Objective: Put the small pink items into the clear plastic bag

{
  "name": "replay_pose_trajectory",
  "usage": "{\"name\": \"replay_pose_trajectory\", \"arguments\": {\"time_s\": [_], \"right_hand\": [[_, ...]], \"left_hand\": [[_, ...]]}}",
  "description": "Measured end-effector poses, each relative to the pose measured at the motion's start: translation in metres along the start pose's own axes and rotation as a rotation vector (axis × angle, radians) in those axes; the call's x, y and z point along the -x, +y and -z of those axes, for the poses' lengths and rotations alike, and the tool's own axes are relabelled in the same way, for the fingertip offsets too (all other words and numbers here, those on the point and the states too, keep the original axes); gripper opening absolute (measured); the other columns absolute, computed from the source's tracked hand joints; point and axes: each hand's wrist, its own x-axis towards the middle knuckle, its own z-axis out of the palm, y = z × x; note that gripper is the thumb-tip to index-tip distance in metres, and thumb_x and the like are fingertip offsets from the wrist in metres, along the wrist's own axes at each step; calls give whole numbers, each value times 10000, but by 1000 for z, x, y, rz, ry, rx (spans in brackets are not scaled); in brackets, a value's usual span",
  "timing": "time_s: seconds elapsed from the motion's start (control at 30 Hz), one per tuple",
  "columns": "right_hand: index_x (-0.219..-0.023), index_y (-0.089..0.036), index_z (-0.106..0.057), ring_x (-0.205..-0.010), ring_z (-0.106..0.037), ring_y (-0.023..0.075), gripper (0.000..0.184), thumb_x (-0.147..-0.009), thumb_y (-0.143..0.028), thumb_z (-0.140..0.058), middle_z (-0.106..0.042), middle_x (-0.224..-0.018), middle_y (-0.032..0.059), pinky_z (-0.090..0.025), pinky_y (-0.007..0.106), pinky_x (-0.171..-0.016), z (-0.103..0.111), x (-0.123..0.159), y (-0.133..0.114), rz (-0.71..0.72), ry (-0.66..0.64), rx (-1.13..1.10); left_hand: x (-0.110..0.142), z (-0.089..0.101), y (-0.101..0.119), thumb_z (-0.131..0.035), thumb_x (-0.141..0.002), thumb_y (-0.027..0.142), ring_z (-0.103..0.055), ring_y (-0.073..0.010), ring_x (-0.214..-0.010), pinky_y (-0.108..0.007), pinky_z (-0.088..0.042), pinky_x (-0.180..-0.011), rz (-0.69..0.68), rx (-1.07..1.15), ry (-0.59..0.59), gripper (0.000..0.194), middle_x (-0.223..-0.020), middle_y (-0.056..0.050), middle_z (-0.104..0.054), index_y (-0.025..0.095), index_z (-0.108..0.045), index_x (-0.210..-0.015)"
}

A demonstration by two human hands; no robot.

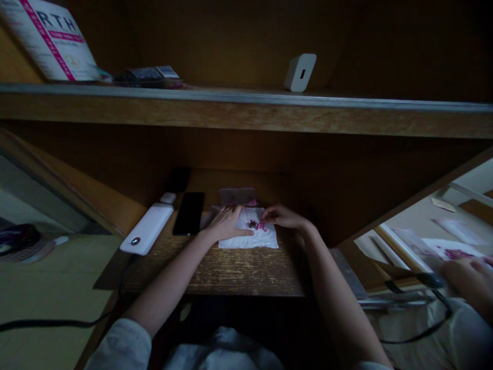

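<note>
Left hand (227, 223) palm down over the white sheet's 9 o'clock edge, part open, thumb out toward the pink beads (261, 225). Right hand (283, 216) at the sheet's 2-3 o'clock edge, fingers curled in close by the beads; can't tell if it grips any. Beads lie on the white sheet (248, 242), between the hands, right of centre. Clear bag (236, 195) just off the sheet at 12. Black phone (188, 213) at 9, near left hand; white power bank (148, 228) beyond it, toward 9. Wood strip runs from sheet to desk (239, 272) front edge at 6. Side panel (327, 200) at 3 bounds right-hand room; shelf (246, 113) spans above.
</note>
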Motion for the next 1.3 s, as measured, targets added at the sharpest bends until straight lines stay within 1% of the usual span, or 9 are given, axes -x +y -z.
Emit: {"name": "replay_pose_trajectory", "arguments": {"time_s": [0.27,0.4,0.5,0.7,0.83,0.9,1.03,1.1,1.3], "right_hand": [[-805,-146,-685,-734,-595,169,240,-694,-352,-631,-674,-789,51,-437,276,-699,-1,0,-4,-12,-8,-19],[-810,-148,-676,-750,-596,170,250,-703,-369,-629,-671,-802,52,-434,280,-714,1,2,-10,-7,28,-34],[-825,-150,-665,-782,-593,171,255,-714,-376,-628,-665,-829,52,-433,282,-741,0,3,-17,38,88,-56],[-850,-143,-645,-766,-580,161,287,-746,-407,-601,-650,-848,58,-447,271,-706,-21,-7,-36,121,168,-202],[-887,-151,-659,-774,-580,166,309,-755,-422,-593,-655,-876,61,-453,286,-728,-32,-13,-41,150,144,-221],[-908,-150,-656,-805,-584,171,315,-757,-419,-590,-657,-911,67,-453,287,-748,-30,-12,-39,154,169,-234],[-886,-147,-649,-821,-589,178,287,-756,-395,-587,-658,-905,73,-451,284,-749,-15,-7,-29,117,234,-179],[-878,-146,-655,-815,-591,178,270,-758,-376,-582,-661,-896,74,-447,286,-752,-9,-3,-23,99,215,-111],[-860,-146,-669,-789,-594,172,232,-736,-328,-594,-668,-864,61,-443,285,-741,1,2,-9,21,36,-22]], "left_hand": [[0,-3,-3,-569,-612,698,-545,-315,-992,-446,-430,-827,3,10,-4,757,-1087,-133,-565,172,-436,-1139],[0,-3,-4,-582,-598,696,-536,-322,-1009,-439,-435,-814,8,19,-7,773,-1103,-139,-556,175,-428,-1147],[0,-2,-3,-564,-629,688,-538,-314,-1011,-434,-431,-823,12,25,-14,732,-1107,-135,-554,177,-430,-1136],[0,-2,-3,-537,-709,633,-540,-294,-1027,-418,-416,-839,-25,21,-3,609,-1111,-118,-565,181,-419,-1099],[0,-3,-4,-528,-739,606,-534,-285,-1047,-409,-409,-847,-35,22,11,559,-1112,-110,-570,182,-415,-1086],[0,-2,-3,-520,-746,604,-538,-283,-1037,-408,-409,-847,-35,19,13,549,-1104,-110,-572,181,-422,-1082],[1,0,0,-509,-729,643,-549,-296,-1009,-424,-418,-835,-14,17,6,602,-1093,-129,-568,173,-431,-1099],[1,2,1,-500,-722,661,-545,-305,-1012,-430,-423,-830,-6,14,3,626,-1090,-134,-564,171,-437,-1105],[1,3,2,-489,-721,669,-555,-297,-982,-429,-439,-822,1,3,6,637,-1080,-129,-561,166,-442,-1109]]}}
